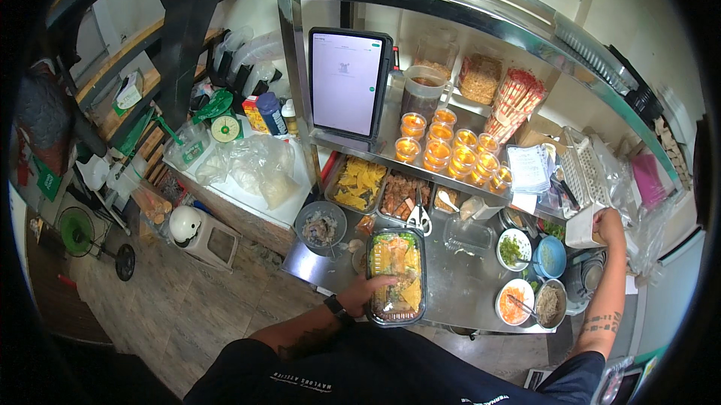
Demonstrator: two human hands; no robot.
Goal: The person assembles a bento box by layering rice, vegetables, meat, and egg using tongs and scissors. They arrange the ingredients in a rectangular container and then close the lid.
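Note:
My left hand (366, 292) grips a black takeaway tray with a clear lid (396, 277) by its left side, near the counter's front edge. Through the lid show yellow chips, green leaves and other food. Far to the right, my right hand (610, 226) is at the rim of a white plastic box (580, 231); its fingers are mostly hidden there, so I cannot make out whether it grips anything. Below that box are a blue bowl (550, 256), a white bowl of chopped greens (514, 249), a white bowl of shredded orange food (514, 301) and a metal bowl (551, 304).
Behind the tray stand a pan of yellow chips (359, 183), a pan of diced meat (405, 196) and scissors (419, 217). A grey bowl (321, 225) sits left. On the shelf are a tablet (350, 83), several orange-filled cups (437, 153) and a bundle of wrapped sticks (515, 104).

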